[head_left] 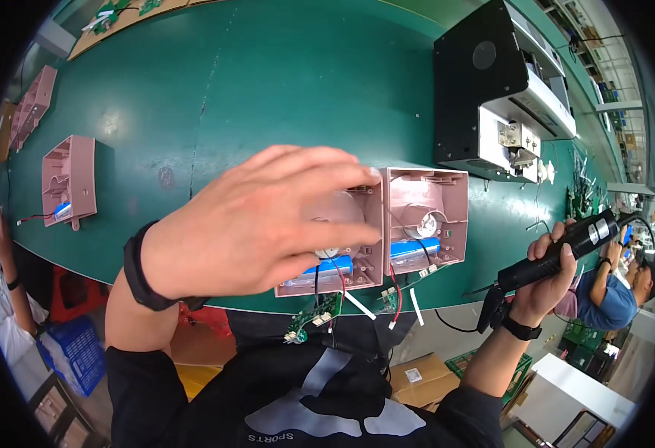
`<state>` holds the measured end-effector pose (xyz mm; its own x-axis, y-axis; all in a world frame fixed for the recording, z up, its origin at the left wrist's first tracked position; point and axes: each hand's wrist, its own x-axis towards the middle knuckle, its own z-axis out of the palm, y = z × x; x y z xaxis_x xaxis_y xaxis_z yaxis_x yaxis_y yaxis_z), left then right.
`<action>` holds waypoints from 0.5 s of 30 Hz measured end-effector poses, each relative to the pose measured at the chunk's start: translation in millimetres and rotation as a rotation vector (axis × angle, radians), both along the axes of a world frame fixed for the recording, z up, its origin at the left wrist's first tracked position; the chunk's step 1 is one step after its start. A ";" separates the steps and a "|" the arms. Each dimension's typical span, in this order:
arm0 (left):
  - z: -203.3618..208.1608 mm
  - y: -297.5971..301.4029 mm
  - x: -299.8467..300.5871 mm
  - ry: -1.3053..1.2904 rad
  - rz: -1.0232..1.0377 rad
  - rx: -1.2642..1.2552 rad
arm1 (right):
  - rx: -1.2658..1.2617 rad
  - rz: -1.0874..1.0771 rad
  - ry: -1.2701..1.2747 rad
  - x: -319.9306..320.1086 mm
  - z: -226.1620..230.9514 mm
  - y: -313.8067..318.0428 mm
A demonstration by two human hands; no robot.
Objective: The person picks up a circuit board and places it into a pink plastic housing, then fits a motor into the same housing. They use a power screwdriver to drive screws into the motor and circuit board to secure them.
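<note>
Two pink plastic housings stand side by side at the near edge of the table. Over the left housing (373,278), my left hand (260,220) reaches with fingers spread, hiding much of its inside. Its fingertips are at the wall beside the right housing (458,216); contact is hard to tell. In each housing lie a round silver motor-like part and a blue cylindrical battery (416,248). Thin wires run out to green circuit boards (318,316) hanging at the table edge. Off to the right, my right hand (540,291) grips a black electric screwdriver (559,252), its bit pointing left.
A black and white machine (484,89) stands at the back right, with small loose parts beyond it. More pink housings (82,179) sit at the left. Other people work at both sides. A blue crate (73,355) and a cardboard box (421,377) are below the table.
</note>
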<state>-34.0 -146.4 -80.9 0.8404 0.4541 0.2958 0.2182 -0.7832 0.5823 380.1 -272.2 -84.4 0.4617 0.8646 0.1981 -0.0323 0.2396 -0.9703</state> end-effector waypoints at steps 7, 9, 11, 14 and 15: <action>14.2 -18.1 11.1 0.180 0.015 0.226 | 0.018 0.050 -0.016 -8.1 3.3 -4.5; 14.6 -22.4 14.3 0.193 0.014 0.279 | 0.014 0.054 0.003 -7.7 0.4 -1.2; 12.9 -24.8 16.6 0.211 0.009 0.381 | 0.003 0.060 0.033 -7.0 -4.1 0.8; 17.8 -16.4 18.1 0.207 -0.057 0.433 | -0.003 0.049 0.062 -5.9 -5.5 0.8; 19.2 -14.3 18.6 0.203 -0.089 0.460 | -0.005 0.043 0.075 -5.5 -5.4 -0.6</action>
<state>-15.4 -160.6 -61.6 0.9312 0.2389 0.2753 0.2116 -0.9693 0.1254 374.6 -272.7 -89.8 0.4372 0.8850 0.1601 -0.1149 0.2316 -0.9660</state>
